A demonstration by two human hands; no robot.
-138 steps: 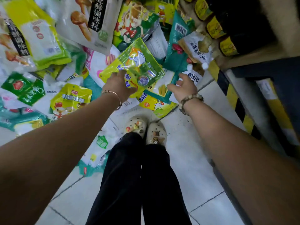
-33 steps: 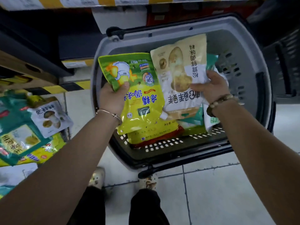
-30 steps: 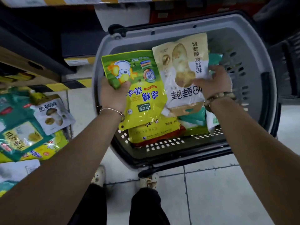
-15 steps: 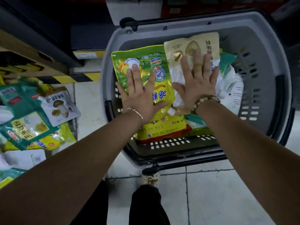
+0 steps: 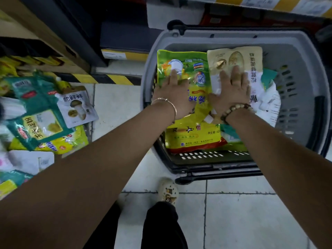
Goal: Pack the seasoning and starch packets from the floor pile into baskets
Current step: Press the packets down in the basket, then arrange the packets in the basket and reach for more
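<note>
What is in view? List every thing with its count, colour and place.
basket: one, grey with black handles, on the floor.
green-yellow packet: one, top layer in the basket, left.
beige packet: one, top layer, right of it.
yellow packet: one, red lower edge, beneath the green-yellow one.
teal packets: at least two, partly hidden under the beige one.
white packet: one, right side of the basket.
floor pile: many packets, teal, yellow, white, on tiles at left.
shoe: one, cream, before the basket.
bangle: one, gold-toned, left wrist.
bead bracelet: one, brown, right wrist.
left hand: one, flat on the green-yellow packet.
right hand: one, flat on the beige packet.
</note>
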